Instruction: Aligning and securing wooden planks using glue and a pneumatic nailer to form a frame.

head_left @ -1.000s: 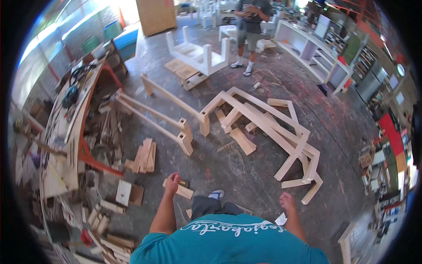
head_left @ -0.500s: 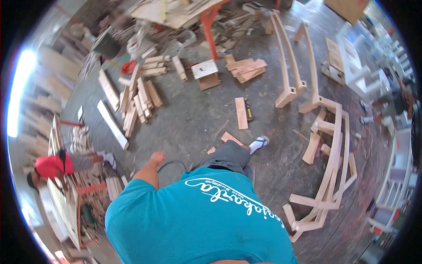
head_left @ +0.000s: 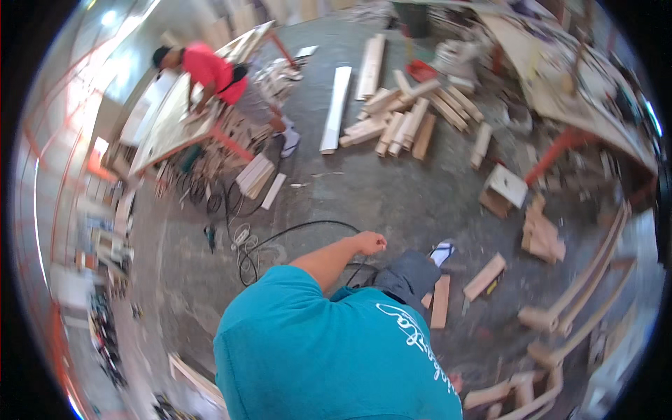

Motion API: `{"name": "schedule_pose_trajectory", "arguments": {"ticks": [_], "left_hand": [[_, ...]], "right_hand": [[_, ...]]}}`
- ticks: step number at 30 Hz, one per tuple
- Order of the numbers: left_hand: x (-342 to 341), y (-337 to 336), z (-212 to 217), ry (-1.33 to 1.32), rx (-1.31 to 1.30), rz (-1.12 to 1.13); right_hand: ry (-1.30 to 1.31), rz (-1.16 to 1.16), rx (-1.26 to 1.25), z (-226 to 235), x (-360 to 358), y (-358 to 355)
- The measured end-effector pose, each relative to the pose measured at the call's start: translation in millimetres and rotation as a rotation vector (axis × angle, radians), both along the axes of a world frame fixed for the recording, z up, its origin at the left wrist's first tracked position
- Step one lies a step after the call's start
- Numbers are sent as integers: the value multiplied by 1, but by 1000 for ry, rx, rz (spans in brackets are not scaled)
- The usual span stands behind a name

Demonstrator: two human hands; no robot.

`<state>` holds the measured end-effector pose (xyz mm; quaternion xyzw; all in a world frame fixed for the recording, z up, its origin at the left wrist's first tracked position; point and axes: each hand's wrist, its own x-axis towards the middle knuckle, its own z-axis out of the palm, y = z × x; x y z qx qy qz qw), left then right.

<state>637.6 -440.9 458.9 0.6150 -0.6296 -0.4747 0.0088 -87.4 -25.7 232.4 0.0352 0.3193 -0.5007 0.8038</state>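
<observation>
My left hand point(head_left: 371, 243) hangs in front of my teal shirt with its fingers loosely curled, and nothing shows in it. A black cable point(head_left: 308, 225) runs along the floor behind that hand. At the right edge of my shirt a small skin-coloured patch, perhaps my right hand point(head_left: 456, 382), peeks out; its fingers cannot be made out. By my foot lie a flat plank point(head_left: 440, 302) and another short board point(head_left: 484, 277), with a dark and yellow tool point(head_left: 494, 283) beside it. Curved wooden frames point(head_left: 584, 294) lie at the right.
Timber pieces point(head_left: 402, 122) lie piled ahead, near a long pale board point(head_left: 337, 110). A small box-like stool point(head_left: 504, 189) stands by a red-legged table point(head_left: 567, 150). A person in red point(head_left: 217, 73) bends over a workbench point(head_left: 168, 126). A power tool point(head_left: 210, 238) and white cord point(head_left: 243, 241) lie left.
My view has swung to the left, so the timber pile and the person in red now appear farther right. My left arm stays extended, hand curled.
</observation>
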Motion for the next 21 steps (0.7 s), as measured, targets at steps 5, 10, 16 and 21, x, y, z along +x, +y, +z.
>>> {"name": "schedule_pose_trajectory", "arguments": {"ticks": [5, 10, 16, 21], "left_hand": [[113, 62, -46, -273, -37, 400], [189, 117, -123, -486, 223, -237], [199, -10, -101, -212, 458, 342], [258, -185, -61, -94, -132, 614]], "right_hand": [[1005, 543, 12, 11, 121, -181], [1685, 1095, -544, 37, 218, -337], [1685, 1048, -727, 64, 252, -490], [1495, 533, -405, 90, 294, -581]]}}
